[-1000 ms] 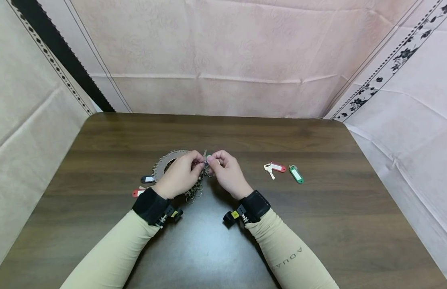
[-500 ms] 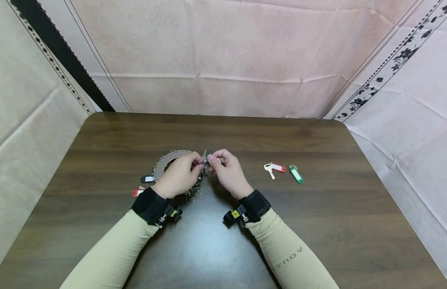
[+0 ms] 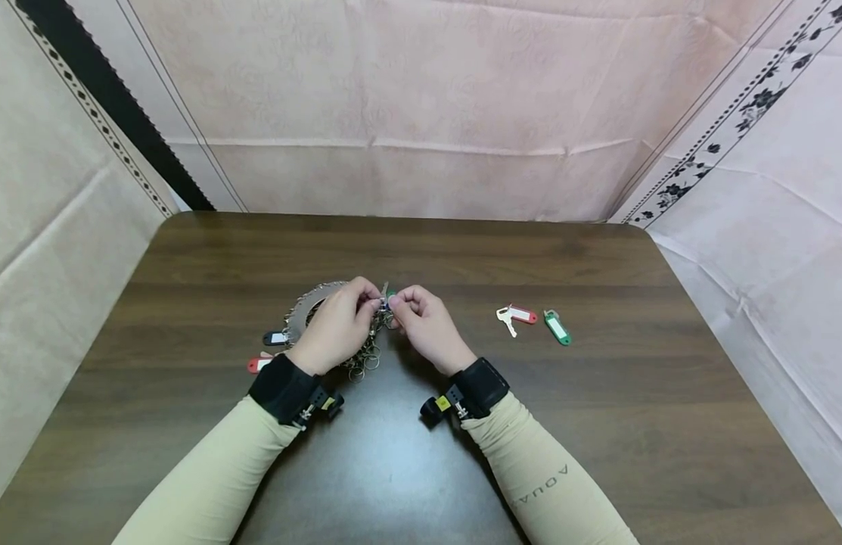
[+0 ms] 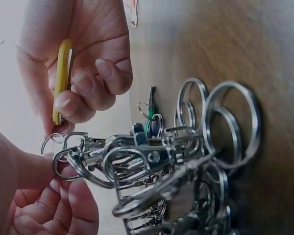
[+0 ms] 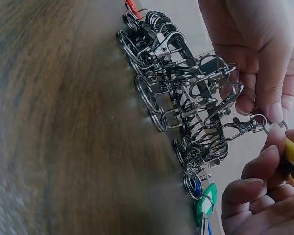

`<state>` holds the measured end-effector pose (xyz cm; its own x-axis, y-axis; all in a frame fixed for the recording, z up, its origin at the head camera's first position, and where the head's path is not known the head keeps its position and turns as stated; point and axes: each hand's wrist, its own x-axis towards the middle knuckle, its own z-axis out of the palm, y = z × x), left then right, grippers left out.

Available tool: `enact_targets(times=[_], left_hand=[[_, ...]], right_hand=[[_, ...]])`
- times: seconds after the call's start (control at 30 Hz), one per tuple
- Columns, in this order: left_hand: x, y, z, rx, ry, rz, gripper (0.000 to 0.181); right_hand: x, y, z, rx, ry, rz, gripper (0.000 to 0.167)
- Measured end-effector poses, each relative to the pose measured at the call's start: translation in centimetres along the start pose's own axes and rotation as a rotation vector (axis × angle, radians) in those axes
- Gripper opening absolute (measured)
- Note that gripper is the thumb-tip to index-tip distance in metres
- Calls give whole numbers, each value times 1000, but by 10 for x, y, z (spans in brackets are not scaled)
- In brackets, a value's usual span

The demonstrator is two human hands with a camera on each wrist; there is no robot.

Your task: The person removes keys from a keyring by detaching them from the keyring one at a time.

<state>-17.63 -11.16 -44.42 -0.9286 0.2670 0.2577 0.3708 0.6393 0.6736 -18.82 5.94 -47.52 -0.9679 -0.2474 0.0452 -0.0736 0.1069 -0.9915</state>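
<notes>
Clock laid flat on the table (image 3: 598,424): 12 at its far edge, centre where the fingertips come together. Left hand (image 3: 337,325) at 8, right hand (image 3: 430,329) at 4.

Right grip: fingers curled, clamped on a yellow tag (image 4: 62,78), which puts the tag about centre. Left grip: thumb and finger together, pinching a small ring (image 4: 52,134) at the tag's end. One metal clasp (image 5: 242,127) reaches up to that ring; whether the two are linked, cannot tell.

At 9, partly covered by the left hand: a flat grey plate (image 3: 299,316), ring-shaped, rim notched. More clasps (image 4: 152,155) crowd in a row beside the hands, carrying split rings (image 4: 256,122); some of these show toward 7. Low among them, a hanging green tag (image 5: 211,192) with something blue close by.

Black tag (image 3: 276,338) between 8 and 9, just outside the plate. Red tag (image 3: 259,365) at 8, partly hidden by the left wrist.

At 3, well apart from the hands: silver key (image 3: 505,315) against a second red tag (image 3: 524,316). Just past these, another green tag (image 3: 558,328), pale label up, lower end pointing to 5.

Black wristbands (image 3: 480,378), pale sleeves (image 3: 206,477), lettering on the right one.
</notes>
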Motion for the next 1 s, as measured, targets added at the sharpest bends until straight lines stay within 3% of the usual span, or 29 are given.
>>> enact_targets(times=[0.4,0.57,0.7,1.0], left_hand=[[-2,-4,1,40,-91,-30,8],[-1,-2,0,-10,-98,-37,9],[-2,-2,1,1,-126,-59,11],[-2,-3,3,49,-120,-61,5]], right_hand=[[0,5,1,-102,-83,43,9],[0,5,0,-76,-33,14,11],[-1,3,0,-48,4,11,13],[-1,1,0,-23,-13,-9,18]])
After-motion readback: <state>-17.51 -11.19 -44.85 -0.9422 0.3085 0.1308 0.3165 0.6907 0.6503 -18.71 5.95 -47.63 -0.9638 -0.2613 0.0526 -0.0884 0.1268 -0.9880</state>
